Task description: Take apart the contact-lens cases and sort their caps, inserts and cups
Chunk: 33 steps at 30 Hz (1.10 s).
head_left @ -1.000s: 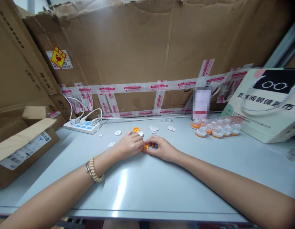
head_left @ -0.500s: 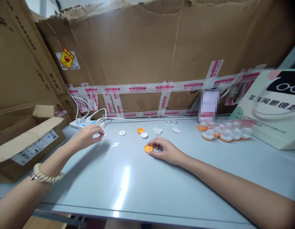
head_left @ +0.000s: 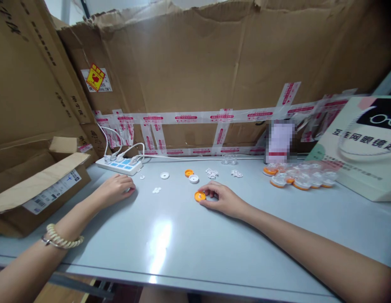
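Observation:
My right hand [head_left: 222,198] rests on the grey table [head_left: 189,248], its fingertips closed on the edge of a flat orange disc [head_left: 199,196]. My left hand [head_left: 115,189] lies palm down on the table to the left, just in front of a white power strip [head_left: 119,165]. Its fingers are curled together with the tips on the surface, and what they cover is hidden. A small white piece [head_left: 156,190] lies between the two hands. Beyond the right hand sit a white cap [head_left: 193,179], an orange cap [head_left: 189,173] and a white ring [head_left: 164,175].
Several clear-and-orange assembled pieces [head_left: 299,179] cluster at the back right, next to a paper bag [head_left: 366,143]. Small white parts [head_left: 211,173] lie near the taped cardboard wall [head_left: 214,75]. An open cardboard box [head_left: 34,185] stands at the left.
My left hand left the orange disc, swung left toward the power strip, then dropped onto the table. My right hand stayed on the disc. The view shifted slightly left.

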### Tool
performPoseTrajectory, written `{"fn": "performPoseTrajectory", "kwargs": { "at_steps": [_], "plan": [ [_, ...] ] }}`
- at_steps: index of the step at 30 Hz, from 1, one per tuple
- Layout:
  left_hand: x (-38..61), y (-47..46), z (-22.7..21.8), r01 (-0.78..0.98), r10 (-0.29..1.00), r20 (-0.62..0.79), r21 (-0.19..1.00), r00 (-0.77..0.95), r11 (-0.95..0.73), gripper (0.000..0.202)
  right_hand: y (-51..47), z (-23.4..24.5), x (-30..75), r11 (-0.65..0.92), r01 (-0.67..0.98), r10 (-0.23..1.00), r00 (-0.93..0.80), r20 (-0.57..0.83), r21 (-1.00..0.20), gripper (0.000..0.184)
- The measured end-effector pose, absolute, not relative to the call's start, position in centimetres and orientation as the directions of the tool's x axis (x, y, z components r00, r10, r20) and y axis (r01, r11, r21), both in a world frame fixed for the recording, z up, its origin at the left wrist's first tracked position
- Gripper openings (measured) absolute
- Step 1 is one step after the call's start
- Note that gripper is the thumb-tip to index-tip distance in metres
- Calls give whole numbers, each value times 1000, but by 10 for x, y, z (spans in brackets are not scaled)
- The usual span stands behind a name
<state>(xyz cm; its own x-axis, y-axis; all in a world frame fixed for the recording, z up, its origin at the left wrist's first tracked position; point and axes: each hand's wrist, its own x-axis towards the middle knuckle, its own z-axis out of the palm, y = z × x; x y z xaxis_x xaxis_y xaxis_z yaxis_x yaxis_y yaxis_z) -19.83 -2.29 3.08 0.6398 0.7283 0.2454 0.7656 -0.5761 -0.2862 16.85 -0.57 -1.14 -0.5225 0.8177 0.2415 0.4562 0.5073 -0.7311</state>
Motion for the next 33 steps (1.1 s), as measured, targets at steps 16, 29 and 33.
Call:
{"fn": "performPoseTrajectory", "kwargs": {
  "at_steps": [16,29,33],
  "plan": [
    [-86,-35,54,701,640,431,25,636,-713,18,-4,-13,170,492,435,820,-521,235,-754,36],
    [-15,-13,15,713,786,263,331,560,-619,21,-3,-12,177,479,363,795,-565,221,-799,41],
    [-15,-15,21,712,829,231,426,510,-557,22,-2,-12,178,449,360,807,-557,197,-818,47]
  ]
}}
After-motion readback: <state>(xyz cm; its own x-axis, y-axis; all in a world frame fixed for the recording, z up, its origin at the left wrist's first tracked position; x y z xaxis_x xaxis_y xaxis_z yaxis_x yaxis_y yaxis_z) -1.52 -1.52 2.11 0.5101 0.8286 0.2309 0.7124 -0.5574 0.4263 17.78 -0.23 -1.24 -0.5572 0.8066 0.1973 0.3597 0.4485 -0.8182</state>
